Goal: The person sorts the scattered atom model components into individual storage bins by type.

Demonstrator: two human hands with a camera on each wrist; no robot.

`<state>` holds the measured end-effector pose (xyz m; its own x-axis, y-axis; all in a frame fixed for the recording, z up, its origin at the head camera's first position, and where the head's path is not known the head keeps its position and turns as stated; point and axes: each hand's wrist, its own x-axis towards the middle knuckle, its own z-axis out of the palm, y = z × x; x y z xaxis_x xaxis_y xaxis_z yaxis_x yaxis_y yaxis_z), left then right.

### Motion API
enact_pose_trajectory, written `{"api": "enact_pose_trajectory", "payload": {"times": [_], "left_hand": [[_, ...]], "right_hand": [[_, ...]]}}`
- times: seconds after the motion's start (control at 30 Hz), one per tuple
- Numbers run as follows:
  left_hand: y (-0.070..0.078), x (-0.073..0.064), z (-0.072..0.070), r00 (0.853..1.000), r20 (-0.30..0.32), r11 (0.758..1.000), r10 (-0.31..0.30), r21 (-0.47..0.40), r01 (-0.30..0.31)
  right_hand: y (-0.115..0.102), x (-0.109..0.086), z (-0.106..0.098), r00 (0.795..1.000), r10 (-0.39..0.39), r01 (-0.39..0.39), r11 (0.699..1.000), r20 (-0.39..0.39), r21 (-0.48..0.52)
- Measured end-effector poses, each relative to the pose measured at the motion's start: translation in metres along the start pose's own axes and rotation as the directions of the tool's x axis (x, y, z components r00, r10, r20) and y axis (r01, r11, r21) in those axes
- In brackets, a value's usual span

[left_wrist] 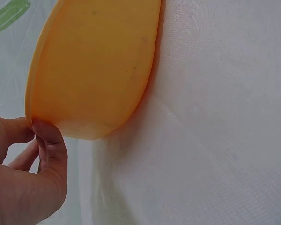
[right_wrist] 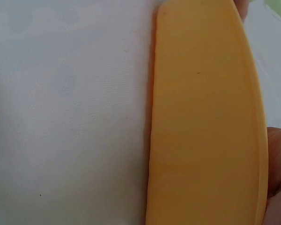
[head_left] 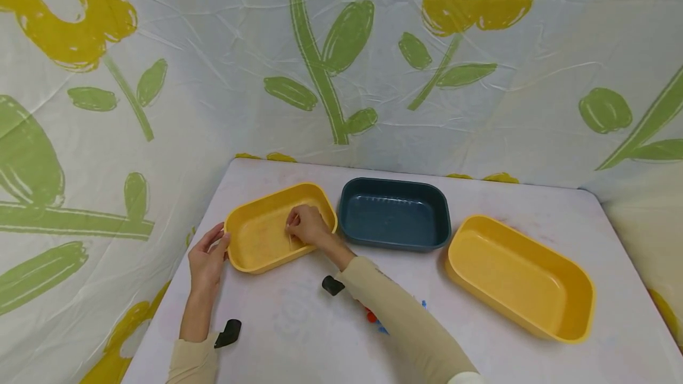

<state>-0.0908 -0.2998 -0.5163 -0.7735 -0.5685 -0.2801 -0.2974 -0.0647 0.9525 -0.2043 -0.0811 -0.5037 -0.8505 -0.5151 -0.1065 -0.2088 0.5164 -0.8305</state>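
A shallow yellow plastic bin (head_left: 248, 213) stands at the left of the table. My left hand (head_left: 207, 258) pinches its left end wall at the rim; in the left wrist view, the thumb and fingers (left_wrist: 49, 136) meet on the bin's edge (left_wrist: 91, 70). Reaching over the near rim, my right hand (head_left: 308, 225) is inside the same bin with its fingertips drawn together. A thin pale stick-like thing (head_left: 290, 243) shows just below those fingertips; its kind is too small to make out. The bin's outer wall (right_wrist: 201, 112) hides most of this hand in the right wrist view.
A dark blue bin (head_left: 395, 215) stands right beside the yellow one. Farther right is a second yellow bin (head_left: 517, 277), set at an angle. Small red pieces (head_left: 372, 316) and blue pieces (head_left: 383, 329) lie by my right forearm, partly hidden by the sleeve.
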Motion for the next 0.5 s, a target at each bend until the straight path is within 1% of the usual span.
{"api": "enact_pose_trajectory", "payload": {"times": [0.13,0.3,0.5], "left_hand": [[-0.0008,0.0013,-0.0004,1.000,0.015,1.000,0.021,-0.004,-0.021],[-0.0034,0.0034,-0.0014,1.000,0.020,1.000,0.011,-0.011,-0.011],[-0.0035,0.0033,-0.0009,1.000,0.011,1.000,0.004,-0.013,-0.004]], "right_hand": [[0.0007,0.0009,0.0028,1.000,-0.002,0.002,1.000,-0.001,-0.020],[0.0013,0.0015,0.0064,1.000,-0.016,0.016,0.999,0.000,-0.049],[0.0000,-0.0011,0.0034,1.000,-0.027,0.027,0.998,-0.012,-0.060]]}}
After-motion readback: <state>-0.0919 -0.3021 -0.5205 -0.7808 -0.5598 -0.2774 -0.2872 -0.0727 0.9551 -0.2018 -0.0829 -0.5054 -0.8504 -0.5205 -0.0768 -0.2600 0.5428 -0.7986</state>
